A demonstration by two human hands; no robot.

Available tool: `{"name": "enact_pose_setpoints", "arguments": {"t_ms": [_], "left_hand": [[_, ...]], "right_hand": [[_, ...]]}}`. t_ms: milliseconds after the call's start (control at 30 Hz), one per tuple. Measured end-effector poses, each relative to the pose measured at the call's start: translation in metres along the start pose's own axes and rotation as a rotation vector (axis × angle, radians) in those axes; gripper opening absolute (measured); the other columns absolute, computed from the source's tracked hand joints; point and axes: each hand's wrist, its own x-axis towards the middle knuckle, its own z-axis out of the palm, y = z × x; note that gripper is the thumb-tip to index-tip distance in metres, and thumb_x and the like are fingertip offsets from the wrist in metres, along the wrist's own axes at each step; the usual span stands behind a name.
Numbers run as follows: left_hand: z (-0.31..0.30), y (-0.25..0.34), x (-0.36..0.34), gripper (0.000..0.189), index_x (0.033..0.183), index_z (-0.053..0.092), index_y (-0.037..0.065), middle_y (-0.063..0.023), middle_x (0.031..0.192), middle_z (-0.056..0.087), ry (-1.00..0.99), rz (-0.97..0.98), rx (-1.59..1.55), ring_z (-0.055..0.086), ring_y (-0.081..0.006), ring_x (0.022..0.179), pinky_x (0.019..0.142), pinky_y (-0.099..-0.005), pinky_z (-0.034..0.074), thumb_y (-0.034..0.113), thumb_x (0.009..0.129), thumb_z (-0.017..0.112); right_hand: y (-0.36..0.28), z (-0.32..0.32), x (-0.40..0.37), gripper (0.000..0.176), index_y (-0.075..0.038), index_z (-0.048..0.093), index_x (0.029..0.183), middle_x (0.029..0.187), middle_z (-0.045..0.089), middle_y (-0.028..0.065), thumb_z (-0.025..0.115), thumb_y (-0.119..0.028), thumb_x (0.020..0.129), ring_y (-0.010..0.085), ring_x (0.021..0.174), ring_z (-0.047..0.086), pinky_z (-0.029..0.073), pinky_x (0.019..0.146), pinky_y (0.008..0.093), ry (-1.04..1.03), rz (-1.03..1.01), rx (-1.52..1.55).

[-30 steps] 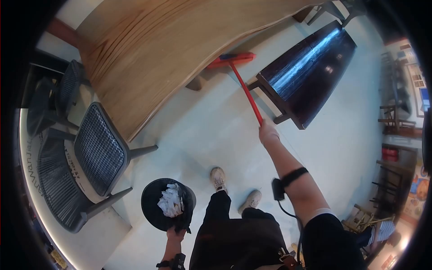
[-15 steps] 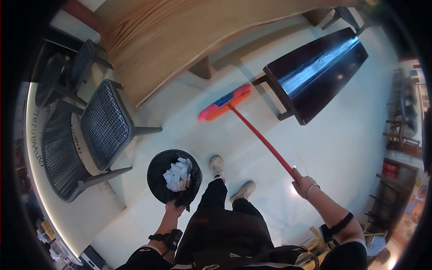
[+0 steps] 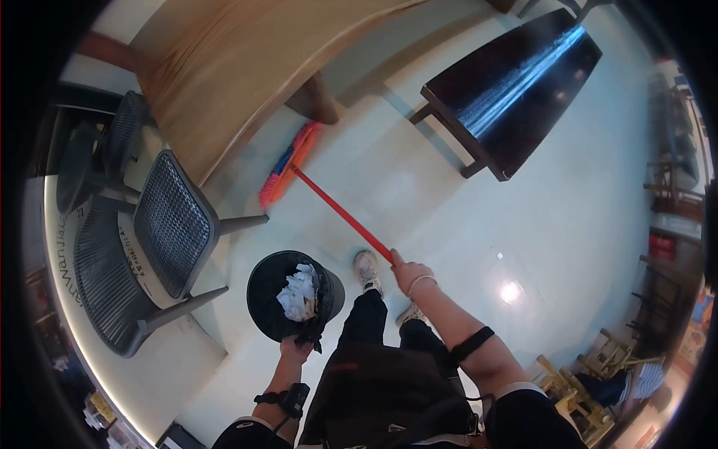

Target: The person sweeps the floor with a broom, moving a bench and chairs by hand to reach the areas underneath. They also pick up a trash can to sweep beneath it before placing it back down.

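My right hand (image 3: 410,274) is closed round the upper end of the red handle of a broom (image 3: 344,215). The broom's orange head with pink and blue bristles (image 3: 290,165) rests on the floor beside the wooden table's leg. Down at the left, my left hand (image 3: 296,349) grips the rim of a black bin (image 3: 270,303), its fingers partly hidden by the black liner. Crumpled white paper (image 3: 299,292) lies inside the bin.
A large wooden table (image 3: 217,82) spans the upper left. Grey woven chairs (image 3: 173,224) stand left of the bin. A dark glossy bench (image 3: 516,93) is at the upper right. Yellowish stools (image 3: 572,393) and a person's striped garment (image 3: 647,380) show at the lower right.
My right hand has swung left with the broom, and the broom head has moved left and closer to the table's edge. My left hand still holds the bin, which appears slightly more tilted.
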Motion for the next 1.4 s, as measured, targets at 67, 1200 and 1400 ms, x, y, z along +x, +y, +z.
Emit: {"name": "enact_pose_setpoints", "arguments": {"t_ms": [67, 1200, 1400], "left_hand": [[-0.005, 0.008, 0.002, 0.034, 0.104, 0.04, -0.001, -0.018, 0.094, 0.051, 0.045, -0.002, 0.024, 0.052, -0.0325, 0.087, 0.075, -0.0414, 0.043, 0.017, 0.076, 0.04], [0.34, 0.139, 0.055, 0.043, 0.115, 0.034, 0.007, -0.0135, 0.117, 0.042, -0.625, 0.229, 0.433, 0.044, -0.0315, 0.104, 0.088, -0.0458, 0.033, 0.035, 0.083, 0.04], [0.155, 0.109, 0.037, 0.04, 0.112, 0.037, 0.008, -0.0125, 0.116, 0.041, -0.528, 0.151, 0.334, 0.04, -0.0303, 0.107, 0.087, -0.0452, 0.033, 0.036, 0.083, 0.041]], "right_hand": [[0.011, 0.003, -0.017, 0.044, -0.017, 0.02, 0.125, 0.084, 0.056, 0.0202, 0.032, -0.029, 0.084, 0.0352, 0.078, 0.054, 0.042, 0.07, 0.0437, -0.042, 0.066, 0.037], [0.177, 0.036, -0.225, 0.041, -0.024, 0.038, 0.118, 0.079, 0.057, 0.0178, 0.048, -0.025, 0.078, 0.0355, 0.073, 0.054, 0.043, 0.064, 0.0418, 0.156, 0.642, 0.345], [0.217, 0.059, -0.352, 0.038, -0.024, 0.041, 0.113, 0.079, 0.057, 0.0171, 0.047, -0.033, 0.076, 0.0354, 0.074, 0.054, 0.043, 0.064, 0.043, 0.027, 0.842, 0.213]]}}
